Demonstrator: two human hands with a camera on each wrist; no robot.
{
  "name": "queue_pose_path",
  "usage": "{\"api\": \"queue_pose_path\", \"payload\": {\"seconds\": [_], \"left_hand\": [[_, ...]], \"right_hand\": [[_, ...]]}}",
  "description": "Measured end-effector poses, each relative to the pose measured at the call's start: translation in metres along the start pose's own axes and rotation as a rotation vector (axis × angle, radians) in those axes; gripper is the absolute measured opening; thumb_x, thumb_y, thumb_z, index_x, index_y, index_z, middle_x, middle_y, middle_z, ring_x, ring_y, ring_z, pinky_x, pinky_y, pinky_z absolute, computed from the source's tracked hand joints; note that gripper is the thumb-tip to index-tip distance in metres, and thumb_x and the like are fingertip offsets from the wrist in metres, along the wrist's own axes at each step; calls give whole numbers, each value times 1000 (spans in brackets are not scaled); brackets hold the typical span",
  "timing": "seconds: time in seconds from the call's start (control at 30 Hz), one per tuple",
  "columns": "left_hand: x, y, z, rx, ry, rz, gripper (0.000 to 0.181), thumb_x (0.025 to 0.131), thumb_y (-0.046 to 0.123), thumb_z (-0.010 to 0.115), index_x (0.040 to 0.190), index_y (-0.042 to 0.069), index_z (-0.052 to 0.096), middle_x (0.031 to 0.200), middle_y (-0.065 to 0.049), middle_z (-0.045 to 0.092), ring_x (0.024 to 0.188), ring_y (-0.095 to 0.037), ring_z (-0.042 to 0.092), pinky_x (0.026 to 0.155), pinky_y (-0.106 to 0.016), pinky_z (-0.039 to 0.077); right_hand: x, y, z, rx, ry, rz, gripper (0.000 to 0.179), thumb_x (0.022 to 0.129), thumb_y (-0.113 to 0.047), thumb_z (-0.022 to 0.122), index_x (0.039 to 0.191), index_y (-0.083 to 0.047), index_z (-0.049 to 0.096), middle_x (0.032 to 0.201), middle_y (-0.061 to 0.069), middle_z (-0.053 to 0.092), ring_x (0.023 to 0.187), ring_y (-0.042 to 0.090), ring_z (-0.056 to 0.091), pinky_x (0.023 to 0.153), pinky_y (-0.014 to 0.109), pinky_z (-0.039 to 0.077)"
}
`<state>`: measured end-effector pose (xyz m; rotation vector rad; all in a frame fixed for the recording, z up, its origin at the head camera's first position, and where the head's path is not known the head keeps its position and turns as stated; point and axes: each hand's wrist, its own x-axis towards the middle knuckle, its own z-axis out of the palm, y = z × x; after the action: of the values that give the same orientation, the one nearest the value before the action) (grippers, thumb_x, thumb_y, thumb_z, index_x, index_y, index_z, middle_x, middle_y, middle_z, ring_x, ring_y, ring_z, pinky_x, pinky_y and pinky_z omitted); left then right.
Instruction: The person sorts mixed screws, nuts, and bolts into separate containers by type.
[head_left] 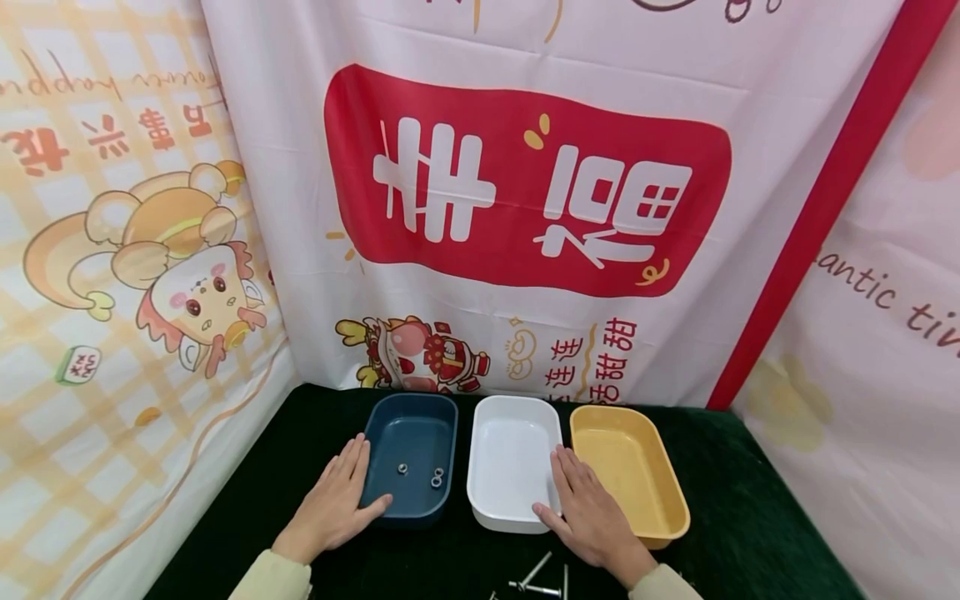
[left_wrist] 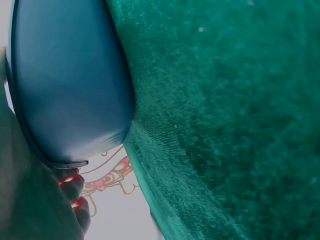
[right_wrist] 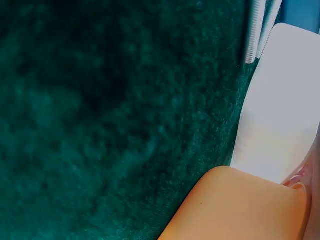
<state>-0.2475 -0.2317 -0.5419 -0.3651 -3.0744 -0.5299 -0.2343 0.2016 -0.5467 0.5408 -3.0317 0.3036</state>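
Observation:
My left hand (head_left: 333,500) lies along the left rim of a dark blue tray (head_left: 412,433), fingers straight and thumb reaching over the near corner. Three small metal nuts (head_left: 402,469) sit in that tray, two of them close together. My right hand (head_left: 592,512), fingers extended, rests at the right rim of a white tray (head_left: 513,458), its thumb at the near right corner. Part of a yellow tray (head_left: 637,467) is covered by this hand. In the left wrist view, the blue tray's outer wall (left_wrist: 70,75) fills the upper left.
Several long metal bolts (head_left: 536,575) lie on the dark green cloth (head_left: 757,517) in front of the white tray, some cut off by the frame's bottom edge. Behind the trays hangs a printed white curtain (head_left: 277,167); more printed fabric (head_left: 67,208) stands at the left.

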Motion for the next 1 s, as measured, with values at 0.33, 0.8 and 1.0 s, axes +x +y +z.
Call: {"api": "queue_pose_path", "payload": {"seconds": [0.33,0.8,1.0], "left_hand": [[0,11,-10,22,15,57,110,95,77,55,168,3,21,178,-17,17,164,-40,19,132,-62,20],[-27,79,-36,-14,47,346,93,94,76,58,167,24,33,172,-1,38,155,-23,44,121,-52,45],[-33,107,-36,-107,-76,402,82,95,65,67,161,22,45,162,0,52,145,-24,56,114,-53,51]], "right_hand": [[2,1,1,-25,1,0,95,104,-74,34,168,-5,23,178,12,20,165,30,20,133,54,23],[1,1,1,-24,1,-3,94,104,-73,34,168,-4,23,177,13,21,165,31,20,134,53,22],[2,1,2,-22,-7,2,96,104,-75,33,168,-5,23,178,13,20,165,31,19,134,53,22]]}}
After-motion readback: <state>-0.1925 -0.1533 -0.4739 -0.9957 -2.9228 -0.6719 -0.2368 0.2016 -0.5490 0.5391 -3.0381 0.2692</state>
